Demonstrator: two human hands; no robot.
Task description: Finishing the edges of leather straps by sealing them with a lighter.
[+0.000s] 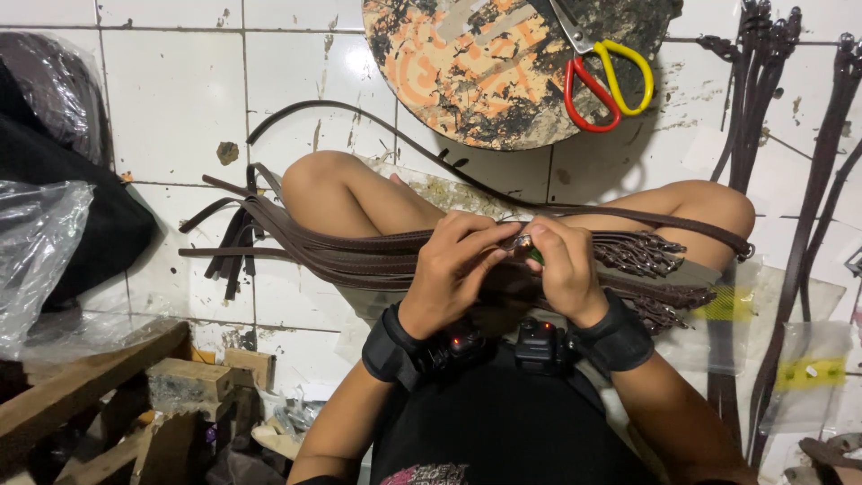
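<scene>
While both hands meet over the lap, left hand (453, 269) & right hand (564, 269) pinch a small metal buckle (522, 242) atop the brown leather straps (341, 251); scissors (603, 74) lie on a round board (476, 72) beyond the hands.

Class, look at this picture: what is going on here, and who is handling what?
A person sits on a tiled floor with a bundle of dark brown leather straps lying across the lap. The left hand and the right hand meet over the bundle, pinching a small metal fitting at one strap. Both wrists wear black bands. Scissors with red and yellow handles lie on a round paint-stained board ahead of the knees.
</scene>
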